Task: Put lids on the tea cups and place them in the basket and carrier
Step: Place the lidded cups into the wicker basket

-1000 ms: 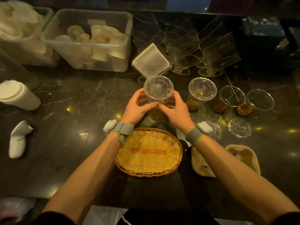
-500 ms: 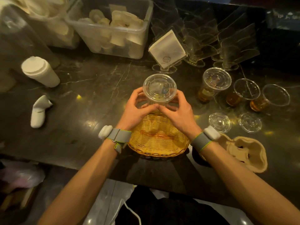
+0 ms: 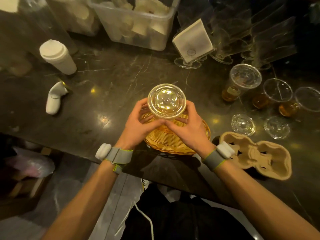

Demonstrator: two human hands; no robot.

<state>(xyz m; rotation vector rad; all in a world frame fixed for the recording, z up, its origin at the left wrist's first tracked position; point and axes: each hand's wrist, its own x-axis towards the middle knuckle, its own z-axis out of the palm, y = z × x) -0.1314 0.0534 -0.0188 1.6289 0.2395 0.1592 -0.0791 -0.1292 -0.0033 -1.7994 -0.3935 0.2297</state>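
Over the basket (image 3: pixel 173 141) rim, both hands (image 3: pixel 138 125) (image 3: pixel 187 130) grasp the lidded cup (image 3: pixel 166 100).

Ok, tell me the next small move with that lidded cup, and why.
Probably lower the cup straight down into the basket and let go. Both the left hand and the right hand hold it, lid on, directly over the basket.

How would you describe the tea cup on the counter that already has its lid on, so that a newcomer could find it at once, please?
Start at the wicker basket near the front edge of the dark counter and look right and away, towards a row of three clear cups holding amber tea. The lidded cup is the leftmost, nearest the napkin holder. Unlike its two open neighbours, it carries a clear lid.
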